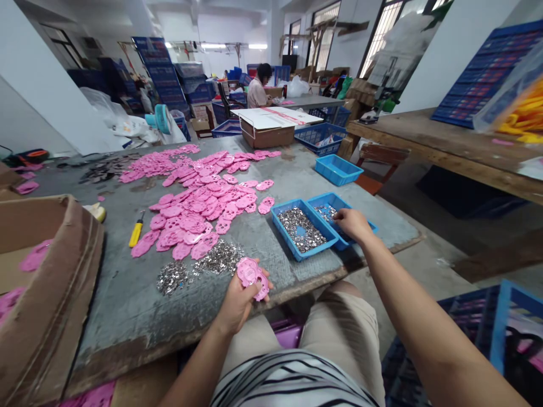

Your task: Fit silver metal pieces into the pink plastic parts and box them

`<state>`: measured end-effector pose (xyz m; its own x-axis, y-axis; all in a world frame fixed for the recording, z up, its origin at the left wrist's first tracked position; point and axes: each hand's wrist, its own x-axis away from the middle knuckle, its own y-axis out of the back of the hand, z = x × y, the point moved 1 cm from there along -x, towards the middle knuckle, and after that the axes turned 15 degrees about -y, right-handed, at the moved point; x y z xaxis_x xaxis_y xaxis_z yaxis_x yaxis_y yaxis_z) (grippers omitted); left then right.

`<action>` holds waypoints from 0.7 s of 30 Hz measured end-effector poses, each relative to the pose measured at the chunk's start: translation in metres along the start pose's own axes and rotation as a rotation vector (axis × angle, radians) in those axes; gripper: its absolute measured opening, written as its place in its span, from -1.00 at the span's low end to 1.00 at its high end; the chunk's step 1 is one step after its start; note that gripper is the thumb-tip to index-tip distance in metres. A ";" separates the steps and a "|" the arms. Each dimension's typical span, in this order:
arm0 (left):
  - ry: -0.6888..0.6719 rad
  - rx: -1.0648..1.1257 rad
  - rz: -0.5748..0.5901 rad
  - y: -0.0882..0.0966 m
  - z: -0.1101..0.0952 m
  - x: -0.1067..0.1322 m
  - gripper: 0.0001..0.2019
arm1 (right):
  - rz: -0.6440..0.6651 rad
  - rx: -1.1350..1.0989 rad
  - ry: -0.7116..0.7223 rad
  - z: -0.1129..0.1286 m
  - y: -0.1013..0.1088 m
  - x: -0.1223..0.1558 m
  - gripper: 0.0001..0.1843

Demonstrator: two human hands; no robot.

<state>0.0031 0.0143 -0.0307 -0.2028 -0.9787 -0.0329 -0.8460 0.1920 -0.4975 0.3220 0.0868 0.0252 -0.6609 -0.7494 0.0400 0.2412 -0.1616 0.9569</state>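
Note:
My left hand (238,299) grips a flat pink plastic piece (251,276) with holes in it, thumb on top, at the table's near edge. My right hand (353,225) reaches into the right-hand blue tray (368,227), its fingers drawn together over small shiny metal parts (326,212). Whatever those fingertips hold is too small to make out. Touching that tray on its left is another blue tray (275,217), filled with similar metal parts (302,229). Loose metal parts (220,257) lie in heaps left of my left hand, in front of a wide pile of pink pieces (199,203).
A yellow-handled screwdriver (136,233) lies left of the pile, near a cardboard box (91,249) holding pink pieces. Another blue tray (338,169) sits farther back. A box with a white board (275,117) stands at the table's far edge. Beyond, a person (258,92) sits working.

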 end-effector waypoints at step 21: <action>-0.071 0.008 -0.260 -0.028 -0.014 0.005 -0.40 | 0.355 -0.823 0.743 0.066 -0.044 0.161 -0.74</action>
<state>0.0195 0.0054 -0.0049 0.0561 -0.9978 0.0361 -0.8611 -0.0667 -0.5040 0.1583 0.0156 0.0087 0.0496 -0.9841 -0.1706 0.8978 -0.0309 0.4394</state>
